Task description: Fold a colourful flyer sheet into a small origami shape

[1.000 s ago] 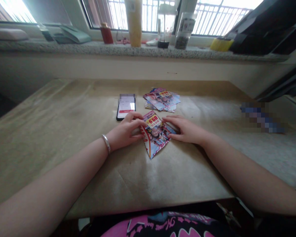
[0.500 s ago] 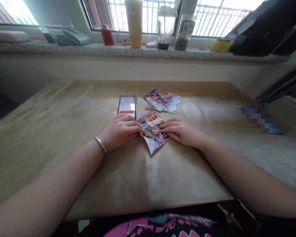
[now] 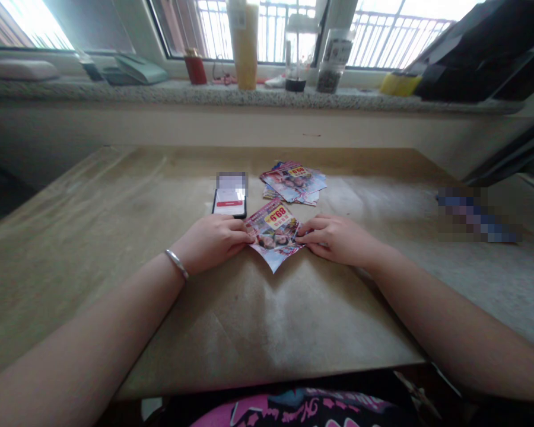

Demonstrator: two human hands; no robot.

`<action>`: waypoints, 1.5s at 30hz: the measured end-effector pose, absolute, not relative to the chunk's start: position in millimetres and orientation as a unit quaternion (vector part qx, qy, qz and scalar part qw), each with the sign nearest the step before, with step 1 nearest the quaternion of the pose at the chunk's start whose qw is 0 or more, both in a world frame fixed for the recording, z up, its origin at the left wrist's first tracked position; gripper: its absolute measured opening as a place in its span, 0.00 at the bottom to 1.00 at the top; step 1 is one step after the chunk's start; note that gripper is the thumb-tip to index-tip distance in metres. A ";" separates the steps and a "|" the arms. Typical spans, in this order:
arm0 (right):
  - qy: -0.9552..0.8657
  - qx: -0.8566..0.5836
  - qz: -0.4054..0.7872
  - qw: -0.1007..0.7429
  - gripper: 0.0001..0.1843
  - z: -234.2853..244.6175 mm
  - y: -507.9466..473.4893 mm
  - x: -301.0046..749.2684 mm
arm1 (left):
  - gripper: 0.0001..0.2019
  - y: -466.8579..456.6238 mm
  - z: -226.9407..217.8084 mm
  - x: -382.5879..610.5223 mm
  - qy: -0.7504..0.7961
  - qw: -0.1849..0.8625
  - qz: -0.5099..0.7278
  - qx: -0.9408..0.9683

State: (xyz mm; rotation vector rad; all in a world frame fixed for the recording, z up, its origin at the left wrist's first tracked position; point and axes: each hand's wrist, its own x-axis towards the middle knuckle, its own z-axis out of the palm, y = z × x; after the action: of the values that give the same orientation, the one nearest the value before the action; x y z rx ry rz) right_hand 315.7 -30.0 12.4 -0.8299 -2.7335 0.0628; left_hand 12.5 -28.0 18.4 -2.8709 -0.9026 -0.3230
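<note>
A colourful printed leaflet (image 3: 273, 232) with a yellow price tag lies on the brown paper-covered table (image 3: 115, 237), partly folded into a pointed shape. My left hand (image 3: 211, 240), with a silver bangle on the wrist, pinches its left edge with curled fingers. Fingers together, my right hand (image 3: 336, 238) presses and grips its right edge. Just behind my left hand lies a phone (image 3: 229, 201) with a lit screen. A loose pile of similar leaflets (image 3: 293, 182) sits behind the folded one.
A stone windowsill (image 3: 249, 95) runs along the back with a yellow bottle (image 3: 245, 44), a red cup (image 3: 196, 70), jars and a grey case. A blurred dark object (image 3: 476, 216) lies at the table's right. Dark equipment stands at the far right.
Both hands have drawn closer together on the leaflet, which is folded smaller than a second ago, its lower tip shorter. The phone and pile have not moved.
</note>
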 end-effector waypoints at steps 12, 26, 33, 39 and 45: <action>-0.897 -0.431 0.045 0.092 0.12 14.8 -31.8 310.6 | 0.15 -29.8 23.7 17.7 -0.446 0.023 -0.035 -0.894; -0.812 -0.548 0.132 0.152 0.16 2.9 -26.0 298.5 | 0.13 -25.3 11.3 25.1 -0.527 -0.043 -0.113 -0.841; -0.795 -0.559 0.170 0.160 0.15 4.3 -23.1 304.7 | 0.11 -23.9 12.1 20.9 -0.521 -0.043 -0.115 -0.844; -0.802 -0.540 0.201 0.157 0.16 3.2 -21.9 311.1 | 0.12 -25.3 17.3 17.6 -0.512 -0.085 -0.090 -0.850; -0.791 -0.525 0.231 0.213 0.16 -2.7 -19.9 314.0 | 0.13 -29.6 19.9 19.5 -0.513 -0.099 -0.103 -0.847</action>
State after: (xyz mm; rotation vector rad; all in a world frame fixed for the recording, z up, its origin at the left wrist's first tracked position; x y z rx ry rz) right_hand 314.0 -19.9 -2.7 -1.4569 -2.1976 0.6403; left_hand 19.5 -29.6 19.9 -2.8416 -1.7202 -0.3469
